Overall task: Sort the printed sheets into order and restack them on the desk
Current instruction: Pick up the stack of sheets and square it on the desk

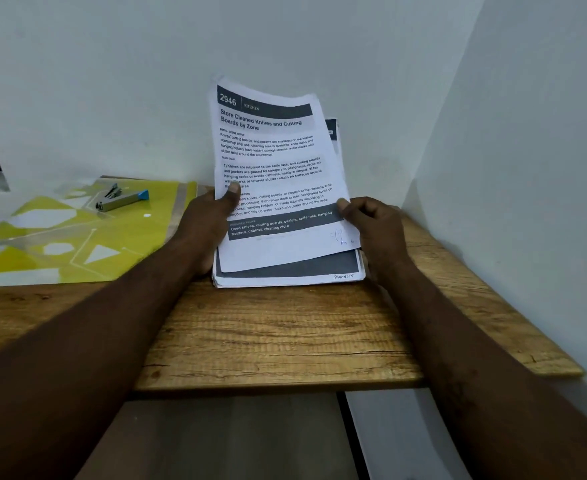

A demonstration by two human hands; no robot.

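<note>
The stack of printed sheets (287, 274) stood tilted up near the back corner of the wooden worktop (278, 336), its lower edge seemingly resting on the wood. The front sheet (271, 157) sat slightly higher than the rest and askew. It was white with a dark header band reading "2946" and "KITCHEN", above the bold title "Store Cleaned Knives and Cutting Boards by Zone". Paragraphs of black text followed, then a dark band listing used knives, cutting boards, peelers and other props. Small blue handwriting marked its lower right corner, too small to read. The sheet behind it showed a dark band along the bottom and a handwritten "Page No 15". Another dark header peeked out at the upper right.

The left hand (210, 221) gripped the stack's left edge, thumb pressed on the front sheet's text and fingers behind the paper. The right hand (377, 226) had curled fingers and pinched the front sheet's right edge with its thumb.

To the left, a yellow patterned plastic folder (77, 244) lay flat on the worktop, with a grey stapler (122, 199) resting on it.
</note>
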